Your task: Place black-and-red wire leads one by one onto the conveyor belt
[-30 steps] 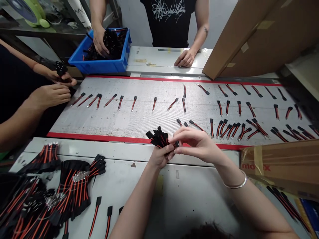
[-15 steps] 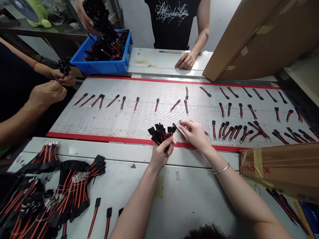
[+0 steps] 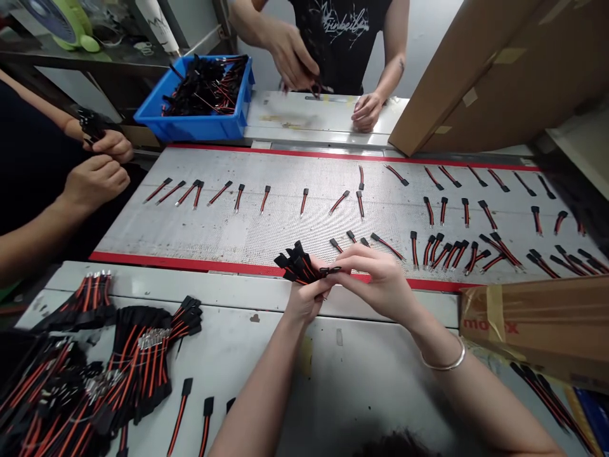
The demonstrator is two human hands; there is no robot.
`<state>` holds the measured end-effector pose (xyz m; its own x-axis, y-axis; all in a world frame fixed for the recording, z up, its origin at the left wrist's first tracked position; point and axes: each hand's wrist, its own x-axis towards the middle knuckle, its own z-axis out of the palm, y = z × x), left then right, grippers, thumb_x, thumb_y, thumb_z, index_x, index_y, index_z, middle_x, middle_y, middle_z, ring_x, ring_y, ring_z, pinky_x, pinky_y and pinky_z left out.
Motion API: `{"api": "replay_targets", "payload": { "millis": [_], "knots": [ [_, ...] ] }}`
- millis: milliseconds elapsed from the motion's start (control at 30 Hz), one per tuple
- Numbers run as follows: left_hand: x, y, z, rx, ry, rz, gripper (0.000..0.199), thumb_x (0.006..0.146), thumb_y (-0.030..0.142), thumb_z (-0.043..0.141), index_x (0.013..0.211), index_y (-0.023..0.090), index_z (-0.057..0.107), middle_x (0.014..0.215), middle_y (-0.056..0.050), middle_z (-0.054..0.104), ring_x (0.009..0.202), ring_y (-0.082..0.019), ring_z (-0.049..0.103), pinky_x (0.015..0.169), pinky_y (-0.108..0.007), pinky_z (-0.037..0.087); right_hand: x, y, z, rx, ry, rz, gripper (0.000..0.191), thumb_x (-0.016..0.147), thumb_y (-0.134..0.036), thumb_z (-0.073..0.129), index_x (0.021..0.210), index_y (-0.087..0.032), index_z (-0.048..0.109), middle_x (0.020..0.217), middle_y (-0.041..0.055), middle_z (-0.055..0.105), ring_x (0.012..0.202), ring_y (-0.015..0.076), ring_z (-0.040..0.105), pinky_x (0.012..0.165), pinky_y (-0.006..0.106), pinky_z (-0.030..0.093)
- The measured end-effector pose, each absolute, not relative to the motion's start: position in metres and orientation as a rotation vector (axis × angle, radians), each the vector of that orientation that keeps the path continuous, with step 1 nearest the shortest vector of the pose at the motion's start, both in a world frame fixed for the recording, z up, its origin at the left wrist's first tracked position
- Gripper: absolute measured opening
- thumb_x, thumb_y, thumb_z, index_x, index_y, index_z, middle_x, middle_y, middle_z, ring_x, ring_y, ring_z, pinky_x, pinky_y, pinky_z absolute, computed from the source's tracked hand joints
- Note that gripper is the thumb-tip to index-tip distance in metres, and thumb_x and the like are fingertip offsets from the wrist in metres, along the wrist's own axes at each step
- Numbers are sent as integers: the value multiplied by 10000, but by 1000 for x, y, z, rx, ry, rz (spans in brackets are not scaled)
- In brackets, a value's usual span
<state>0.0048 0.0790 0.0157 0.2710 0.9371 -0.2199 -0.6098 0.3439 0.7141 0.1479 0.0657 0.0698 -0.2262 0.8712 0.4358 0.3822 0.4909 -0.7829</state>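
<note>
Landmark: the conveyor belt (image 3: 214, 231), perforated grey with red edges, single leads lying across it in loose rows.
Left hand (image 3: 304, 301): clenched around a bunch of black-plugged leads (image 3: 299, 266), held just over the belt's near red edge.
Right hand (image 3: 380, 285): grasping; thumb and fingers (image 3: 354, 254) pinch a single lead (image 3: 330, 270) at the tip of the bunch. A thin bangle (image 3: 442, 365) circles that wrist.
Step in hand: apparently parting one lead from the bunch.
Next move: this seems to call for a steady left-hand hold while the right hand keeps its pinch on the plug.
Near side of belt: a white bench (image 3: 247, 355) bears stacked bundles of red-and-black leads (image 3: 143, 362).
Far side of belt: a blue plastic crate (image 3: 190, 130) holds tangled leads. A co-worker's blurred hand (image 3: 290, 63) is above the bench beyond, with the other hand (image 3: 366, 113) on it.
Left of belt: another co-worker's hands (image 3: 95, 181) hold a small black bunch (image 3: 90, 124).
Right of belt: cardboard cartons (image 3: 476, 76).
</note>
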Motion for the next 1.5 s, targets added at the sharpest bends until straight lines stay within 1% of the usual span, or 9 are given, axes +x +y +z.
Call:
{"api": "replay_targets", "payload": {
  "millis": [233,533,667,767,933,1100,1267,1367,1500],
  "knots": [
    [5,79,18,520,700,1126,389,451,205,875,583,185,509,501,58,511,376,-43,360,379,-218,195,148,66,70,-943,-1913,479,176,960,-170,635,988,-246,792,799,61,707,711,169,627,632,315,537],
    [6,78,12,558,709,1092,435,462,283,915,555,184,502,449,73,457,383,-48,359,384,-206,200,141,65,62,-1073,-1708,830,64,884,-223,720,838,-223,764,853,55,673,770,169,635,649,309,536],
    [8,79,10,606,718,1079,392,639,466,862,839,168,704,523,48,535,377,-42,329,376,-217,155,151,82,59,-1204,-1249,975,167,925,-357,666,861,-205,689,773,35,658,715,155,612,625,290,507],
    [9,80,8,607,750,1164,427,751,508,759,1015,174,728,595,41,569,356,-30,309,376,-233,152,159,102,49,-1411,-1168,941,310,959,-477,555,929,-184,650,735,22,614,621,130,541,567,271,466],
    [9,80,5,605,893,1318,338,769,459,755,947,172,764,607,47,502,387,-37,347,374,-234,193,150,118,23,-1609,-1493,1002,432,860,-507,638,578,-196,532,515,-35,405,536,127,406,509,269,346],
    [11,82,5,563,924,1362,349,725,464,823,911,171,781,539,53,486,412,-47,358,374,-214,229,150,121,13,-1693,-1584,830,402,866,-392,621,532,-199,509,597,5,483,638,161,454,639,305,370],
    [12,81,1,629,984,1345,337,660,388,899,875,172,756,542,55,571,401,-38,395,397,-204,262,164,123,17,-1738,-1565,757,140,809,-267,676,724,-161,710,723,46,587,668,178,519,730,359,439],
    [11,80,1,644,982,1310,320,603,351,925,707,167,685,506,51,580,393,-46,412,394,-207,258,173,117,34,-1696,-1549,811,212,857,-314,667,933,-148,776,833,78,665,725,187,586,735,362,492],
    [9,81,6,632,898,1243,362,567,348,929,593,166,617,452,40,569,361,-44,380,374,-206,225,177,103,64,-1297,-1590,1324,291,821,-391,778,1038,-198,793,921,67,702,752,165,630,667,317,544]
  ]
}}
